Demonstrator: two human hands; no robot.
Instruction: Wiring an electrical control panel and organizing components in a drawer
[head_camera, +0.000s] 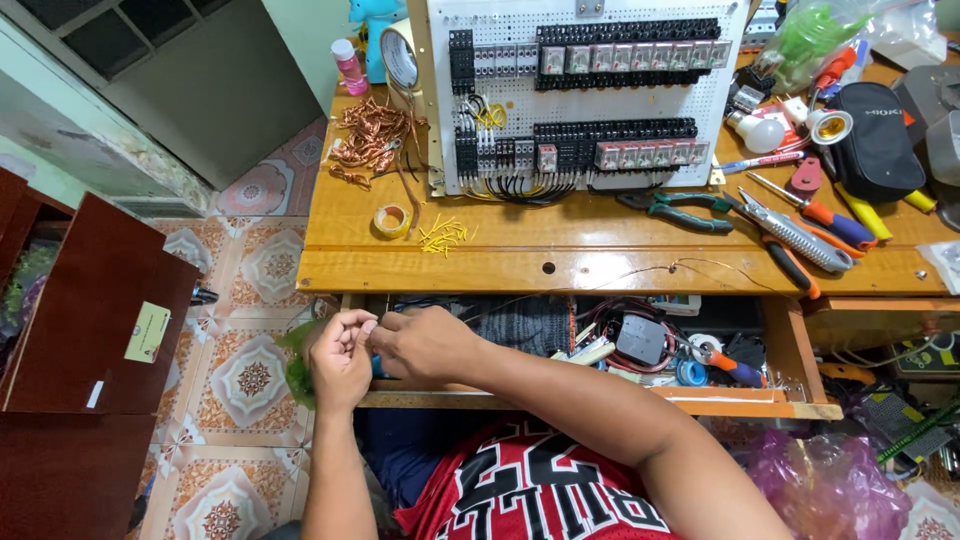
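Observation:
My left hand (340, 358) and my right hand (425, 342) meet fingertip to fingertip over the left end of an open drawer (620, 402). Together they pinch a thin wire (600, 280). The wire runs right and up over the front edge of the wooden desk (560, 238), and its twisted end lies on the desktop. What sits between the fingertips is too small to make out. Under my right hand shows a bit of something blue, and a green bag (296, 365) hangs below my left hand. A white perforated panel (580, 95) with rows of black relays and terminals stands upright on the desk.
Copper wire scraps (370, 135), a tape roll (391, 220) and yellow wire bits (443, 236) lie left of the panel. Green pliers (680, 210), an orange wire stripper (795, 242), screwdrivers and a black pouch (875, 140) lie right. A dark red cabinet (90, 310) stands left.

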